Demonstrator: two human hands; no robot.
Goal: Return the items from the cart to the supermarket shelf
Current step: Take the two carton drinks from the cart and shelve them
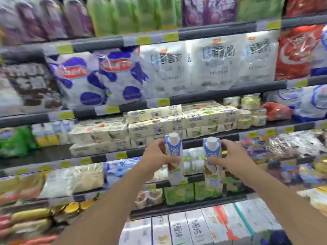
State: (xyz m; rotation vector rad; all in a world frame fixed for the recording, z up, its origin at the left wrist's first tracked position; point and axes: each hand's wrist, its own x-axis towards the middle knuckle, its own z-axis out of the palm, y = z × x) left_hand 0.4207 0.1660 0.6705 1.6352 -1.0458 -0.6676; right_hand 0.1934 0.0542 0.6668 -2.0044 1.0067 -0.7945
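The left hand [160,154] holds a tall blue-and-white drink carton with a white cap [174,159]. The right hand [230,156] holds a second blue-and-white capped carton [212,165]. Both cartons stand upright, side by side but apart, in front of the dark shelf edge [194,141]. The shelves lie straight ahead, past both hands. Neither hand looks nearer.

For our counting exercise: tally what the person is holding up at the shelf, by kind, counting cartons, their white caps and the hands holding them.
Blue-and-white cartons: 2, one in the left hand (left carton), one in the right hand (right carton)
White caps: 2
Hands: 2
Total: 6
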